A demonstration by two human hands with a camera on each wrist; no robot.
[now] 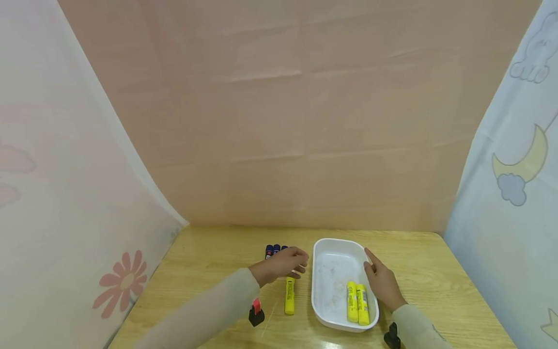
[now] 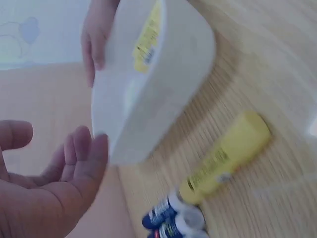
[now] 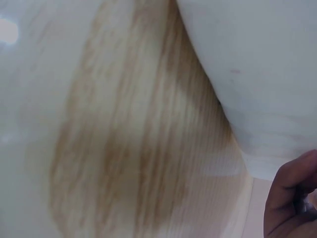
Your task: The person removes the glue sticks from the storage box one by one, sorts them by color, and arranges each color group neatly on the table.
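Observation:
A white plastic tray (image 1: 333, 286) stands on the table, with two yellow glue sticks (image 1: 358, 304) side by side at its near right end. My right hand (image 1: 384, 283) grips the tray's right rim, fingers outside and thumb over the edge. To the left of the tray, my left hand (image 1: 281, 265) hovers with loosely bent fingers. Nothing lies in its grasp in the left wrist view. Below that hand, another yellow glue stick (image 1: 289, 296) lies on the table. Beyond it are dark blue glue sticks with white ends (image 2: 171, 220), partly hidden by the hand in the head view.
The wooden table (image 1: 209, 271) meets a plain beige cloth (image 1: 305, 145) at its back edge. Patterned cloths hang on the left (image 1: 65, 169) and on the right (image 1: 514, 160). Black wrist straps show by both sleeves.

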